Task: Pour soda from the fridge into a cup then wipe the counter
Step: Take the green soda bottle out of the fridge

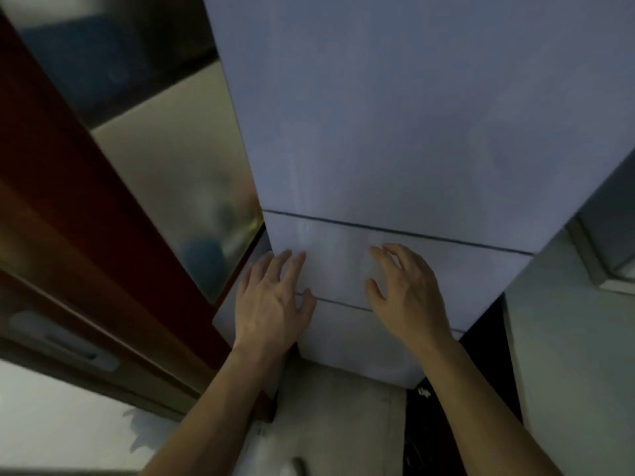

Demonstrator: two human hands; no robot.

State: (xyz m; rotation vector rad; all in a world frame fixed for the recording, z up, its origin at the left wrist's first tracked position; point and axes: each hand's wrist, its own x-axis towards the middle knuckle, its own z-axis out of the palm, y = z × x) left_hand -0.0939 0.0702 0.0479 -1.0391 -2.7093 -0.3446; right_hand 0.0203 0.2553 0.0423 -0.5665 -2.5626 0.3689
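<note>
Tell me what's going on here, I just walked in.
A person stands at a closed fridge with both bare hands out in front of it. The left hand lies near the fridge's left edge and the right hand is spread before the middle panel. Neither holds anything. No soda or cup is in view yet.

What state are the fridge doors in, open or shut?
Shut. The fridge shows flush panels with only thin seams; both the left hand and right hand are empty.
</note>
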